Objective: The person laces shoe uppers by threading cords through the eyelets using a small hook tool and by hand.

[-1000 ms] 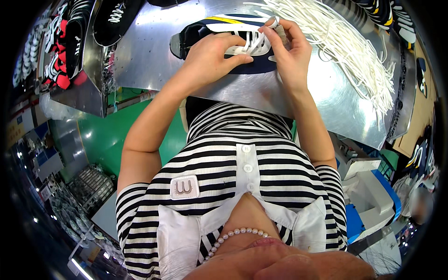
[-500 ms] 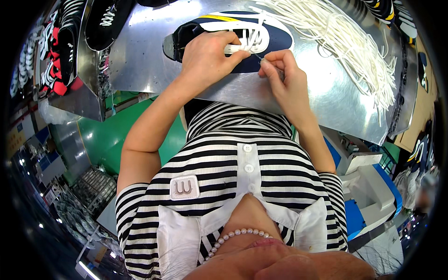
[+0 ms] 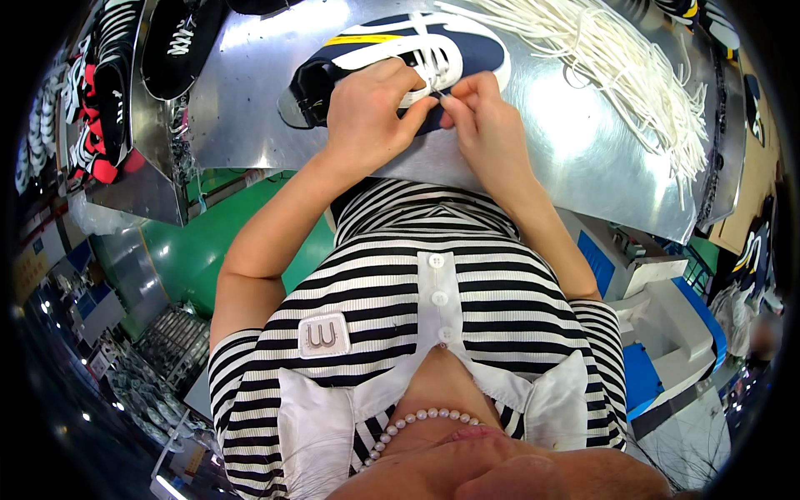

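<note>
A navy sneaker (image 3: 481, 57) with white panels and a yellow stripe lies on the metal table, toe to the right, with white lace (image 3: 433, 60) threaded across its front. My left hand (image 3: 367, 115) grips the shoe at its near side by the tongue opening, thumb and forefinger bent toward the eyelets. Close against those fingertips, my right hand (image 3: 490, 133) is closed in a pinch beside the lower eyelets. What it pinches is thin and mostly hidden by the fingers. The shoe's near side is partly covered by both hands.
A heap of loose white laces (image 3: 621, 71) spreads over the right of the metal table (image 3: 250, 108). At the upper left lies a black shoe (image 3: 177, 50), beside a row of black and red shoes (image 3: 107, 100). A white and blue machine (image 3: 667, 333) stands at lower right.
My right hand has moved left and up, its fingertips now meeting my left thumb. The thin dark strand between hand and shoe no longer shows. The shoe has shifted slightly left.
</note>
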### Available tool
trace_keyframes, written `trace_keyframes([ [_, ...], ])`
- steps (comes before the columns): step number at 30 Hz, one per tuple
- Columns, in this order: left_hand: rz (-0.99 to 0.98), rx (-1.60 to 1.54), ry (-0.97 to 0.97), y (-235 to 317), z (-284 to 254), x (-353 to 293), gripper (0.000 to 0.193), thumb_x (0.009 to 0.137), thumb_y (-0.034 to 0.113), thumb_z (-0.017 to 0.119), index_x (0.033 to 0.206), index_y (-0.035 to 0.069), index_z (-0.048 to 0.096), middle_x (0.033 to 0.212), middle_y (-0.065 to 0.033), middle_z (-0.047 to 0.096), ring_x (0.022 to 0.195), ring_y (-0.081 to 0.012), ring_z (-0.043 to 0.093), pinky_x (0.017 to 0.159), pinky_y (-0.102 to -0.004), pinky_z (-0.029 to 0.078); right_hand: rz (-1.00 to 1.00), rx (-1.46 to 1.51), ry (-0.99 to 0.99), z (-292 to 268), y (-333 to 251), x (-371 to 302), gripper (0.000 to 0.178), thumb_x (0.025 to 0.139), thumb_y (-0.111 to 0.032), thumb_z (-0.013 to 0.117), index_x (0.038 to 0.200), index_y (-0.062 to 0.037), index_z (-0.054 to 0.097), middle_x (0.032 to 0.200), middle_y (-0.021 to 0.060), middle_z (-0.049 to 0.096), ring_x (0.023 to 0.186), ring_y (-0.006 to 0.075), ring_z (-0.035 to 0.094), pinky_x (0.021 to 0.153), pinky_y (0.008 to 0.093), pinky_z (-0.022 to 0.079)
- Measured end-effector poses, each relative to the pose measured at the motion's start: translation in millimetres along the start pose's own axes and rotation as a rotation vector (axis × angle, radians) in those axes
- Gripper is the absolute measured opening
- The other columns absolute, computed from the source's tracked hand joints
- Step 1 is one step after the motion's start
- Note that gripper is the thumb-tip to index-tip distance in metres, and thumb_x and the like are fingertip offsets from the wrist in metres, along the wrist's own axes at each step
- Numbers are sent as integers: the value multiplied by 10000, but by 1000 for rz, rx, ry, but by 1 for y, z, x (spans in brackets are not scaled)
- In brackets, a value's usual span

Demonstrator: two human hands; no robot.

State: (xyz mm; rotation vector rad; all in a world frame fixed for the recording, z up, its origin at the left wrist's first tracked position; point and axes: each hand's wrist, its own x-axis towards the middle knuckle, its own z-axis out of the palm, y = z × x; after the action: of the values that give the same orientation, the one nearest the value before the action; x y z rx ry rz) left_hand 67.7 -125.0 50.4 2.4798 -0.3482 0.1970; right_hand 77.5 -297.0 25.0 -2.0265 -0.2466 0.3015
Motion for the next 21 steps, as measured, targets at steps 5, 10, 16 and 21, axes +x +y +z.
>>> trace_keyframes([
  [5, 135, 16, 66, -4, -1, -5, 166, 765, 118, 755, 863, 25, 659, 752, -102, 579, 689, -293, 588, 588, -371, 450, -99, 74, 46, 7, -3, 11, 170, 929, -123, 614, 991, -13, 500, 697, 117, 669, 648, 299, 682, 612, 393, 530],
  [10, 224, 132, 104, -3, -9, -10, 155, 764, 135, 767, 849, 56, 664, 721, -64, 556, 666, -251, 570, 575, -352, 438, -248, -83, -75, -40, -2, -13, 221, 927, -177, 644, 1064, -24, 562, 684, 98, 658, 668, 288, 681, 629, 389, 518],
  [16, 401, 299, 185, -6, -13, -21, 155, 708, 137, 744, 826, 105, 650, 710, -3, 516, 676, -173, 570, 601, -310, 446, -369, 59, 351, -98, -23, 1, 334, 866, 15, 645, 1179, -101, 633, 820, 88, 692, 573, 119, 576, 542, 239, 460],
  [21, 399, 280, 239, -7, -10, -26, 186, 685, 54, 759, 852, 63, 676, 702, -23, 540, 634, -198, 554, 554, -316, 434, -835, -354, -50, -32, -40, 22, 261, 793, -9, 627, 1049, -55, 624, 816, 88, 696, 619, 220, 662, 521, 306, 495],
])
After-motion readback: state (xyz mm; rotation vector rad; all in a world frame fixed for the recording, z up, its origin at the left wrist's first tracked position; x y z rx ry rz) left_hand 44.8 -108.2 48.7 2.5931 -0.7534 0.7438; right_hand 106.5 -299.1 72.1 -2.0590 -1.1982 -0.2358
